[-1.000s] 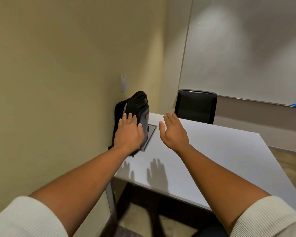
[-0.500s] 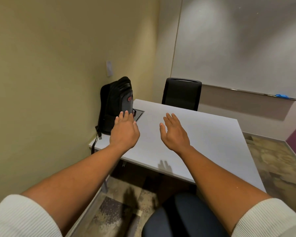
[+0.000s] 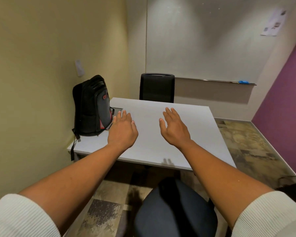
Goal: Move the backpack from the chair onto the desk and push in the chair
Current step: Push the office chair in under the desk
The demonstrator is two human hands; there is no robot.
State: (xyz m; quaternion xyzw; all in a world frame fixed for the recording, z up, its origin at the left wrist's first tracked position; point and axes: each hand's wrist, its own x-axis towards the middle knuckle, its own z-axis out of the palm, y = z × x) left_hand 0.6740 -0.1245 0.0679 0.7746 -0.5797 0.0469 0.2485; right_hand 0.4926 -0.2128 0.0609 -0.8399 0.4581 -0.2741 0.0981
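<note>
Backpack (image 3: 92, 106) stands upright on desk (image 3: 161, 147) corner against wall so it won't tip; my left hand (image 3: 122, 130) and right hand (image 3: 174, 128) spread empty, office chair (image 3: 174, 211) below not yet pushed in

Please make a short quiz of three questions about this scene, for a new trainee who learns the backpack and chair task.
1. True or false: the backpack stands upright on the desk, near the yellow wall.
2. What do the left hand and the right hand hold? A) a strap B) nothing C) the chair back
3. Which step remains for the near chair?

Key
1. True. It stands at the desk's left side, one strap hanging over the edge.
2. B. Both hands are open above the desk.
3. Pushing it in: its seat is out from the desk's near edge.
</note>
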